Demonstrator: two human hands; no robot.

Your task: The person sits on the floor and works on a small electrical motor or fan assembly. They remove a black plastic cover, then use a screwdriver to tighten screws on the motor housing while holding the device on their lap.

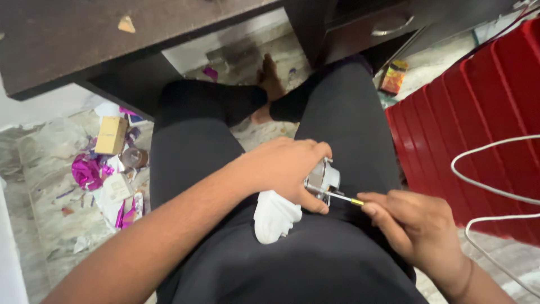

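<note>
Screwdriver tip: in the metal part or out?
In. The screwdriver shaft meets the small metal part gripped by the left hand; the right hand holds its handle.

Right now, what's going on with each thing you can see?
Left hand: gripping the metal part.
Metal part: held above the lap.
White cloth: crumpled under the left hand.
Right hand: pinching the screwdriver.
Screwdriver: tip against the metal part.
Drawer: closed.
White cable: looped, loose.

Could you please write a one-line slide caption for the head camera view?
Left hand grips a small metal part and white cloth on the lap; right hand applies a screwdriver.
</note>
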